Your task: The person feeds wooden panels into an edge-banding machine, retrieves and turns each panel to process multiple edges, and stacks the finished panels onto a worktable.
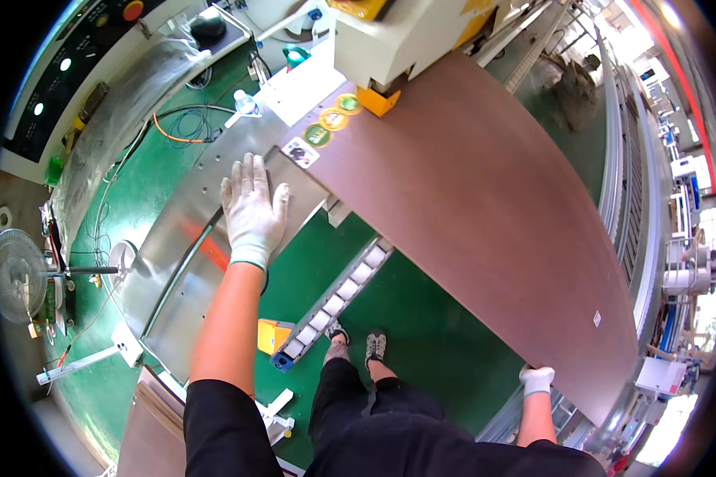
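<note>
My left hand (254, 211), in a white glove, lies flat with fingers apart on the steel machine table (171, 262), near the corner of a large brown board (469, 230). At the board's lower right edge, my gloved right hand (536, 379) grips it, its fingers partly hidden underneath. The board carries several round stickers (333, 118) near its left end. A beige machine body (398, 36) with a yellow bracket (378, 102) stands over the board's far end, hiding part of it.
A roller bar (334, 300) crosses the green floor (445, 334) by my feet. A control panel (52, 83), hoses (179, 131) and a fan (20, 274) are on the left. A bottle (245, 102) stands behind the steel table. Long rails (616, 183) line the right.
</note>
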`<act>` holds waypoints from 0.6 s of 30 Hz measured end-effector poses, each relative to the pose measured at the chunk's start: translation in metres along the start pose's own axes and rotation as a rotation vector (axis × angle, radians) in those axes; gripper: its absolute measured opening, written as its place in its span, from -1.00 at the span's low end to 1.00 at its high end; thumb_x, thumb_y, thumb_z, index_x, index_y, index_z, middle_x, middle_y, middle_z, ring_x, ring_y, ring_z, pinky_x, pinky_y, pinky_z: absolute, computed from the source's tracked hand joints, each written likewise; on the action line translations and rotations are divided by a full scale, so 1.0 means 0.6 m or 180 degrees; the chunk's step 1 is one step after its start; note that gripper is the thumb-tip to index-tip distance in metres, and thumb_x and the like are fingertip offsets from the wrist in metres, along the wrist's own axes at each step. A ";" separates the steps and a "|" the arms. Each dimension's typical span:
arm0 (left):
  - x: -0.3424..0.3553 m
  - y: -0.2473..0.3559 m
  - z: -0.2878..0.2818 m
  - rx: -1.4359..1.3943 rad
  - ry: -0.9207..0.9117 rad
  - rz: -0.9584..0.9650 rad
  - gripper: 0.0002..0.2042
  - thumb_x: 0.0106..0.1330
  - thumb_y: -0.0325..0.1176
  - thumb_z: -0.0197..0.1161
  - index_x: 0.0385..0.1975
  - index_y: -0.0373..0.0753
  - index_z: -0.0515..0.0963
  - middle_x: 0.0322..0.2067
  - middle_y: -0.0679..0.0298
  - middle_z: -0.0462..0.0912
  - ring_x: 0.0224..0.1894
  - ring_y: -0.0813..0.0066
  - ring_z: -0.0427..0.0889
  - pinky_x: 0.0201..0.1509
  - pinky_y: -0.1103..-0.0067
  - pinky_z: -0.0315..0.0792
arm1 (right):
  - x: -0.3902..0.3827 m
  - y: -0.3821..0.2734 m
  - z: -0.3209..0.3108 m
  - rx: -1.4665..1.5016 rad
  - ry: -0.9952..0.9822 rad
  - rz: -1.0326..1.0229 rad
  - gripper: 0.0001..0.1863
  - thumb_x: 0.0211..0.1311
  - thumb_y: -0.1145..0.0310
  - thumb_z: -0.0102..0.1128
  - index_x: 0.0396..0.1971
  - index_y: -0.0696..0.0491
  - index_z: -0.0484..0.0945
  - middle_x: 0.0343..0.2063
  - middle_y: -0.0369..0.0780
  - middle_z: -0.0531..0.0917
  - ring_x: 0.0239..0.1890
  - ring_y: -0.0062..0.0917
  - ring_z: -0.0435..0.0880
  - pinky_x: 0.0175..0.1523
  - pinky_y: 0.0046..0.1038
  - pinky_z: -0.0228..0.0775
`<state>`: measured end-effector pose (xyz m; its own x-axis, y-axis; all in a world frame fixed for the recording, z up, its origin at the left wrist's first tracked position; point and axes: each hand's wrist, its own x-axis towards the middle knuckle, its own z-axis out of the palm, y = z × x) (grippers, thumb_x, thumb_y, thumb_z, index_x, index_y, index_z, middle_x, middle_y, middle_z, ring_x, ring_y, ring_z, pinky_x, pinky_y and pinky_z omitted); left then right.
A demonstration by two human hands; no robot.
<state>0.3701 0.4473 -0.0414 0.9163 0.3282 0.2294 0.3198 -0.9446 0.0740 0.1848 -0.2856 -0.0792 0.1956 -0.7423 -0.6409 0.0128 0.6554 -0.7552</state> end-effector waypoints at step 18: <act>-0.333 -0.071 -0.072 -0.2506 -0.0147 -0.0225 -0.56 0.43 -0.20 0.10 0.21 -0.31 0.42 0.21 0.01 0.48 0.34 0.05 0.32 0.46 0.25 0.08 | -0.471 0.404 0.152 -0.4606 -0.4988 0.1690 -0.43 0.45 0.02 -0.02 0.21 0.18 0.31 0.06 0.02 0.55 0.05 -0.28 0.61 0.14 -0.28 0.48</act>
<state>0.1630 0.4218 -0.0482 0.9148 0.3712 0.1594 0.1289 -0.6421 0.7557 0.2223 0.0960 -0.0687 0.3502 0.5867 -0.7301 -0.6804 -0.3764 -0.6288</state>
